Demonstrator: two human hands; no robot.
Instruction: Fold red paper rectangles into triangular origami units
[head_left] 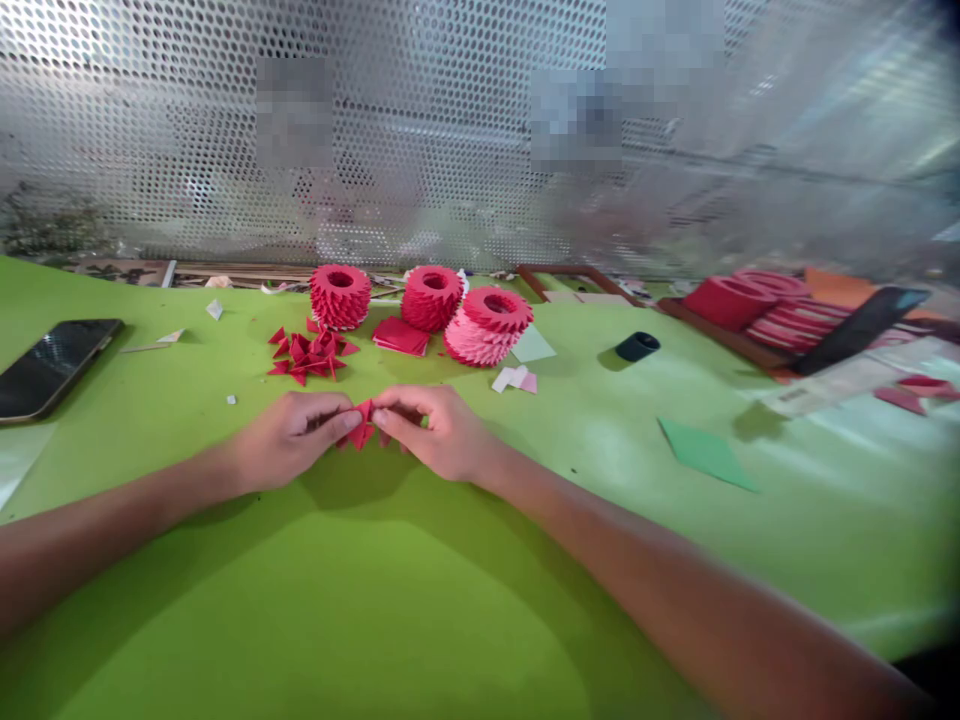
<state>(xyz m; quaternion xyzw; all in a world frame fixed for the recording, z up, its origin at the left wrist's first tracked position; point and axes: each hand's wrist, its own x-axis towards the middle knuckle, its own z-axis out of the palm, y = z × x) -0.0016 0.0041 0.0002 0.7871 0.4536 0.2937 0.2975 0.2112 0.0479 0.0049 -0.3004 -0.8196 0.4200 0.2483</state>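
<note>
Between my two hands is a small folded piece of red paper [363,428], held just above the green table. My left hand [296,437] pinches its left side with thumb and fingers. On the other side, the fingertips of my right hand [429,430] grip its upper right edge. Just beyond my left hand lies a pile of folded red paper triangles [309,354]. A stack of flat red paper pieces [401,336] sits to the right of that pile. Behind stand three ring-shaped paper pieces: a red one [340,300], another red one [433,300] and a pink-and-red one [487,330].
A phone [56,368] lies at the left. On the right are a black cylinder [637,346], green paper [705,455] and a brown tray [739,338] with red rolls. Paper scraps [515,379] dot the green table [360,620]. A perforated metal panel [420,200] rises behind.
</note>
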